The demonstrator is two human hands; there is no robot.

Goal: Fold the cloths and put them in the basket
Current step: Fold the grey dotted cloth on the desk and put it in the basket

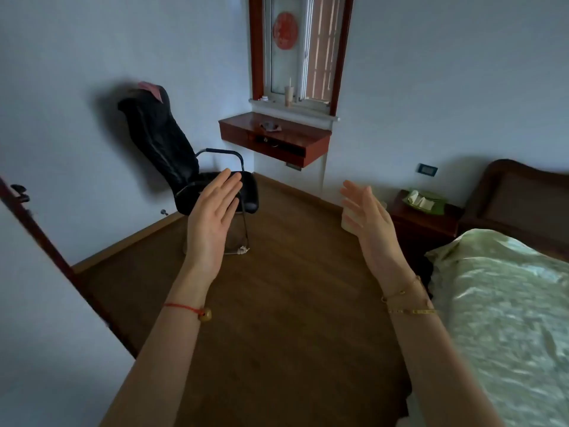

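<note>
My left hand (212, 214) and my right hand (366, 217) are both raised in front of me over the wooden floor, palms facing each other, fingers straight and apart, holding nothing. No loose cloths and no basket show in this view. A pale green bedcover (505, 306) lies over the bed at the right. A dark garment (154, 131) is draped over the backrest of the black chair, with a bit of pink fabric (152, 89) at its top.
A black office chair (215, 192) stands by the left wall, behind my left hand. A red-brown wall shelf (277, 140) hangs under the window. A dark nightstand (421, 217) stands beside the bed's headboard (520, 192). A door edge (46, 241) runs along the left. A pale container (349, 221) sits behind my right hand.
</note>
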